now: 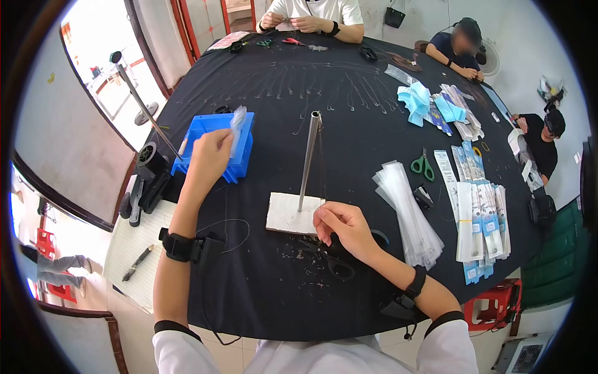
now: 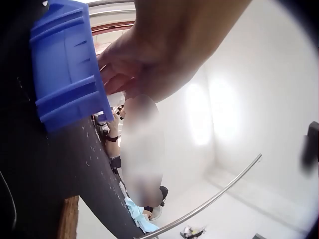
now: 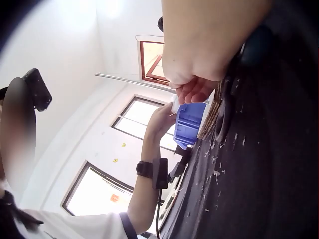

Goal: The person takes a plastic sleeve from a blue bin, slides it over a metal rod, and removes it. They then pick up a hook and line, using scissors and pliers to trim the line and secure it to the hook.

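My left hand pinches a small clear plastic bag above the blue plastic bin. The left wrist view has this hand close behind the bin's wall, its fingertips partly hidden. In front of me an upright metal rod stands on a white block. Thin fishing line hangs from the rod's top down to my right hand, whose thumb and curled fingers meet on it beside the block. In the right wrist view the fingers are bent inward near the block's edge.
Black scissors lie among scraps by my right hand. Clear sleeves, green scissors and packed packets are on the right. Hooked lines spread across the far table. A notebook with a pen is at left; other people sit around.
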`<action>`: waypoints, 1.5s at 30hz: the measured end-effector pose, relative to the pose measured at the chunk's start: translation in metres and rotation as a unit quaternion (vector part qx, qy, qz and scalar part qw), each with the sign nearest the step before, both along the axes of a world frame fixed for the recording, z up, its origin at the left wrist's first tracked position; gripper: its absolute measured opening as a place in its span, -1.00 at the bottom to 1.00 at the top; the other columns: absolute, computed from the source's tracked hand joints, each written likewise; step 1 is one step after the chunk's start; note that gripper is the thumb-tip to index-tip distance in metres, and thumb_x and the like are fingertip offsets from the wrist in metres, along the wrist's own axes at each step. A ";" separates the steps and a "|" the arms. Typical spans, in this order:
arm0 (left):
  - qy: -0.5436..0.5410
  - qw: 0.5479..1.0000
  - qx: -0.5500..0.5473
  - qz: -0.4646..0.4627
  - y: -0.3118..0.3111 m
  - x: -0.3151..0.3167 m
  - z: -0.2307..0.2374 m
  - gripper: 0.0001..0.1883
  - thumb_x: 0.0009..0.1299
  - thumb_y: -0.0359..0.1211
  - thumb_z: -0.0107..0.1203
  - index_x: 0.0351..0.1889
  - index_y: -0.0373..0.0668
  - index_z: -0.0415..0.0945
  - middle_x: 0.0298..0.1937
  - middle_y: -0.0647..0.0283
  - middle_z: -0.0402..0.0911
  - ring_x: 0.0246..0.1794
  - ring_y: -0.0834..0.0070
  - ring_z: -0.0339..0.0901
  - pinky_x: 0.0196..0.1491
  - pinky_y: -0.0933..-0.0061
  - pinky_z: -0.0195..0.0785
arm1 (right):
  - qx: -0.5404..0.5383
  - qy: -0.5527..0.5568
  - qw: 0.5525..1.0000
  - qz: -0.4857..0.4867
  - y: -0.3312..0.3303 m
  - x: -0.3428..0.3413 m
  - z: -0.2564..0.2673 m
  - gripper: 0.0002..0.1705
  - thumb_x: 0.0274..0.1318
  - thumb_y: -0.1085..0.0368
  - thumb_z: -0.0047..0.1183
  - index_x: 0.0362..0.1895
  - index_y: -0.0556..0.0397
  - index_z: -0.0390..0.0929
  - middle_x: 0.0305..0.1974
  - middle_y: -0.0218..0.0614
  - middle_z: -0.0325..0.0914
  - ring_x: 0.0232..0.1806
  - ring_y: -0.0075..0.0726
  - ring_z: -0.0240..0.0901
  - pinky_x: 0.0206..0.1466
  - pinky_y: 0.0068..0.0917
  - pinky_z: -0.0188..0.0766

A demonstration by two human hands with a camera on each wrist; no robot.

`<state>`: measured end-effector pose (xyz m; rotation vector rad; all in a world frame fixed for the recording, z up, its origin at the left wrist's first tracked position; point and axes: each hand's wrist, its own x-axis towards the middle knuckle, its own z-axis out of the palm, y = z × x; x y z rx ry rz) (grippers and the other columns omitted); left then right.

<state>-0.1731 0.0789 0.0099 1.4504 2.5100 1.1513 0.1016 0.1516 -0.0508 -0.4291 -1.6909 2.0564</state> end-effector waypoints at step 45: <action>-0.452 0.861 0.204 -0.111 -0.017 0.101 0.017 -0.67 0.48 -0.18 -0.14 -0.11 -0.31 0.36 -0.09 0.02 0.58 -0.24 0.33 0.64 -0.36 0.50 0.53 | 0.078 0.011 0.993 0.093 -0.001 0.002 0.007 -0.76 0.20 0.37 -0.06 -0.25 0.25 0.63 -0.13 -0.18 0.60 -0.20 -0.45 0.50 -0.16 -0.56 0.41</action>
